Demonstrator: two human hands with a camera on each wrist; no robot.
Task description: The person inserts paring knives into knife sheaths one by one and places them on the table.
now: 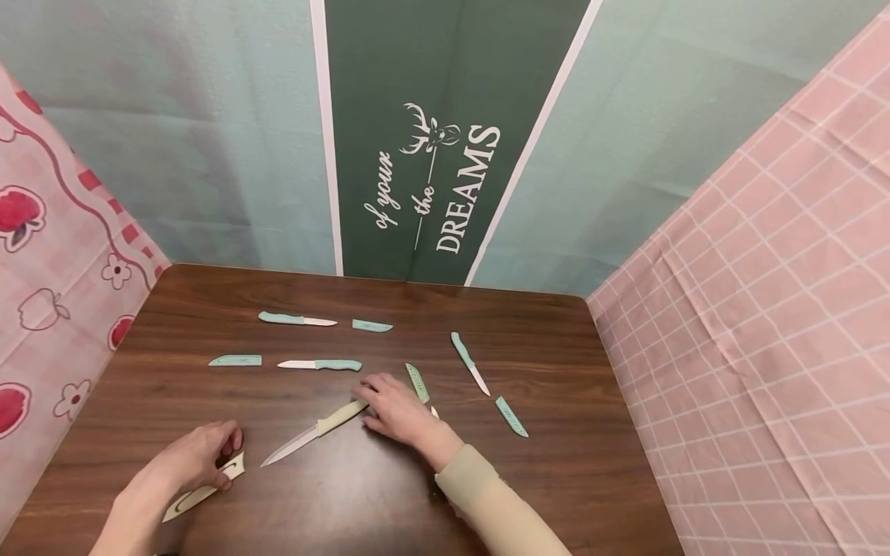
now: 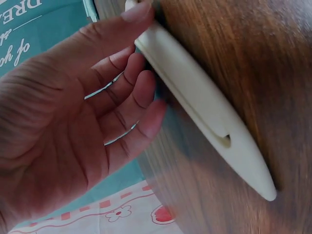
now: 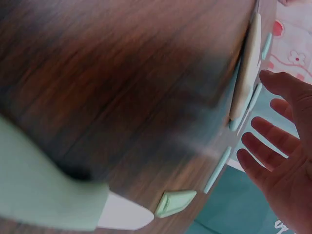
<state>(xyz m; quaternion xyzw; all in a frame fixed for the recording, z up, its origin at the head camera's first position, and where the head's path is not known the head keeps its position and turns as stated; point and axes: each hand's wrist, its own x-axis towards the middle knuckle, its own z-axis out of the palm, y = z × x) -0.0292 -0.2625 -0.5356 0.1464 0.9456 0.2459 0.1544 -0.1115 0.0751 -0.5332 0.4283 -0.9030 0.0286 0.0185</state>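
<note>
- Cream-handled knife w/ long, tapering, metal-looking blade [image 1: 328, 423]: flat on the brown wood-grain table [image 1: 334, 510], btwn both hands. Long axis diagonal; we read the tip as pointing near-L, the butt far-R.
- Slim cream plastic-looking sheath w/ curved slot [image 2: 202, 100]: near L, long axis approx. parallel to the knife's; closed point near-L, mouth toward the blade tip, the two apart. We judge this near-alignment deliberate, since mouth & tip face each other.
- L hand [image 1: 191, 459]: fingers loosely bent, thumb one side of the sheath's mouth end, fingers the other; no firm pinch seen. Thumb contact: we can't tell. Placed thus, we judge, b/c the mouth end is easily steadied there.
- R hand [image 1: 396, 409]: fingers spread, relaxed, beside the cream handle, not gripping; light touch can't be excluded. Handle lies on this side, so the edge stays clear of its fingers.
- Farther back: 3 pale-blue-handled, white-bladed knives [image 1: 338, 365], each w/ a pale-blue sheath [image 1: 236, 361] off its tip.
- Near R forearm: pale-green-handled, white-bladed knife [image 3: 48, 180], tip toward a short pale-green sheath [image 1: 417, 383]; we see it mostly hidden from above.
</note>
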